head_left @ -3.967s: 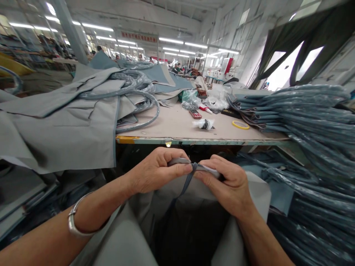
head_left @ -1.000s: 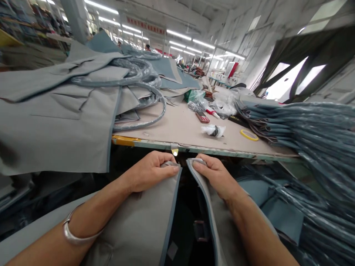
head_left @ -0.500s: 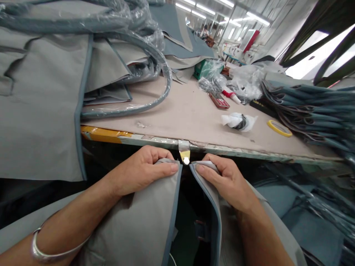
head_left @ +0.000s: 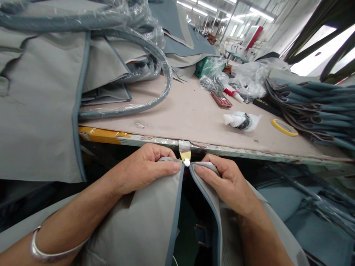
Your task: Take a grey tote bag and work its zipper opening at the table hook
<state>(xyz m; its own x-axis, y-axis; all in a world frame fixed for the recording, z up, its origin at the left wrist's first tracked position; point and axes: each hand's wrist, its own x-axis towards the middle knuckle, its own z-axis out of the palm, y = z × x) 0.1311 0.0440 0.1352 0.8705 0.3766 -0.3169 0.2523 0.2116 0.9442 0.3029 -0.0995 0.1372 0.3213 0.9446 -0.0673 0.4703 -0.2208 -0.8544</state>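
The grey fabric piece [head_left: 144, 218] with blue piping sits low in the frame's centre, its two top corners now parted and drawn up to the small blade [head_left: 185, 157] taped to the tabletop [head_left: 194, 114] edge, where seconds ago they were pinched together. The left hand [head_left: 141, 168] is clamped on the left corner, the right hand [head_left: 224, 181] on the right. Beyond, mid-right, lie a yellow tape ring [head_left: 284, 127] and stacked covers [head_left: 318, 107].

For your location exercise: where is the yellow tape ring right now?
In the head view, the yellow tape ring lies flat on the worktable, far right, beside the stack of blue-edged fabric pieces and right of the white wrapped bundle.
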